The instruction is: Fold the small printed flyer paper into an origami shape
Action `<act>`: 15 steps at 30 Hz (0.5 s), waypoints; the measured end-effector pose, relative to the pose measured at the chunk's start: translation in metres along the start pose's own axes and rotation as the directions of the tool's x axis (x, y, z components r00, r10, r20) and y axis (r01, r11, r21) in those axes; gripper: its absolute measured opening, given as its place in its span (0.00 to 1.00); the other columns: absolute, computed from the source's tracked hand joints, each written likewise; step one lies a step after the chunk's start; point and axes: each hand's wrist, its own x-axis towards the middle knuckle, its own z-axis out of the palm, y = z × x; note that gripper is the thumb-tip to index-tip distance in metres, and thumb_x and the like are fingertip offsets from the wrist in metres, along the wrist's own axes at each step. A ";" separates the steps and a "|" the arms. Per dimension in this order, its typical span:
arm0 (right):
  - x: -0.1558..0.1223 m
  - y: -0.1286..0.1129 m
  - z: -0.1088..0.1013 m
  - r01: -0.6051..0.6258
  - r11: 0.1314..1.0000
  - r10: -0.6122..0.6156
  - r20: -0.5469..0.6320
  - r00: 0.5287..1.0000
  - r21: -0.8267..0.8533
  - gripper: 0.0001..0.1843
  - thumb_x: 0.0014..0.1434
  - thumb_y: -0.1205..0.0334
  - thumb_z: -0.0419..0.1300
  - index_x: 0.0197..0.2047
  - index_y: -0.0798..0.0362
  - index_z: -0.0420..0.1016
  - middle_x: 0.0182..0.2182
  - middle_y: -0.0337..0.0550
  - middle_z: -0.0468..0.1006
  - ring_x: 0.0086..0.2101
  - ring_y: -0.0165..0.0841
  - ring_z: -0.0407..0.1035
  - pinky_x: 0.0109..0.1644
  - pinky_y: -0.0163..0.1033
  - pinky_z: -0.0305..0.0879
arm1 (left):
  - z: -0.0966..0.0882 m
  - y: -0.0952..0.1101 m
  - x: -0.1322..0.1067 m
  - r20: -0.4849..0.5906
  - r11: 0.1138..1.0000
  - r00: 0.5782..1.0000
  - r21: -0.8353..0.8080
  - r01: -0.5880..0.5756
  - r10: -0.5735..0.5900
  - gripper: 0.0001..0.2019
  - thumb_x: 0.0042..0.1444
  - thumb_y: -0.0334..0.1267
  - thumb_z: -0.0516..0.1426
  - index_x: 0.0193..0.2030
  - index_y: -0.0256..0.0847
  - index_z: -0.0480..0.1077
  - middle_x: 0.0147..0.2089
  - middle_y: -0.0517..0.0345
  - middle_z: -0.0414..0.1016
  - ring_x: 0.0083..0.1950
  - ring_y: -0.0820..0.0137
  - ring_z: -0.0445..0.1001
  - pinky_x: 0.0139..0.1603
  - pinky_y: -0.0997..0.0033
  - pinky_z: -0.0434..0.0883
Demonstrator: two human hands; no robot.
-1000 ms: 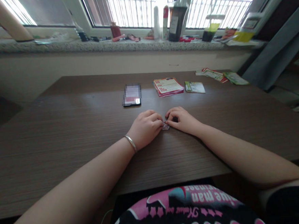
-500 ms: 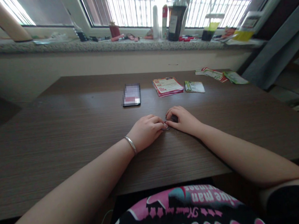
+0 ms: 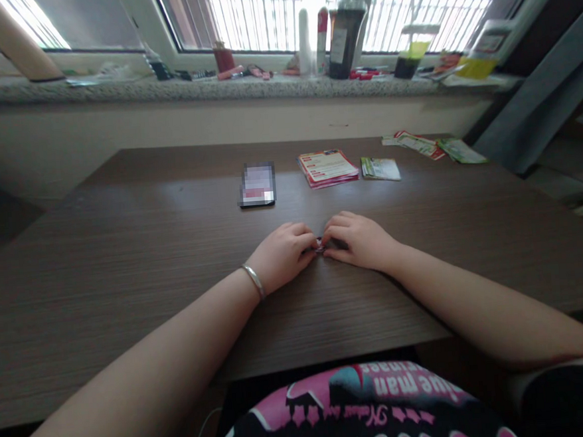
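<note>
Between my fingertips, low over the brown table (image 3: 139,256), is a small reddish and white patterned piece (image 3: 319,245), mostly covered, so its kind cannot be made out. My left hand (image 3: 284,252), with a silver bangle at the wrist, pinches it from the left. From the right, my right hand (image 3: 357,239) closes its curled fingers and thumb on the piece's other side. Beyond my hands lie a phone (image 3: 257,183) with a blurred screen, a stack of red and white printed cards (image 3: 328,168) and a smaller green and white packet (image 3: 380,169).
Several colourful paper packets (image 3: 426,146) lie at the table's far right corner. Behind the table runs a stone windowsill (image 3: 262,87) crowded with bottles, among them a dark bottle (image 3: 346,41), and small items. A grey curtain (image 3: 533,102) hangs on the right.
My right hand's fingers have come down and closed in on the small piece, nearer to my left hand. My left hand has shifted slightly left.
</note>
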 end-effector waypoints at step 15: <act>0.000 -0.008 0.001 -0.083 0.991 0.072 -0.109 0.991 -0.103 0.09 0.58 0.59 0.55 0.34 0.51 0.74 0.31 0.44 0.78 0.36 0.36 0.69 0.39 0.39 0.60 | -0.003 0.002 0.001 -0.028 0.995 0.999 0.086 0.042 -0.039 0.07 0.58 0.39 0.55 0.40 0.40 0.71 0.40 0.54 0.73 0.40 0.66 0.70 0.42 0.66 0.68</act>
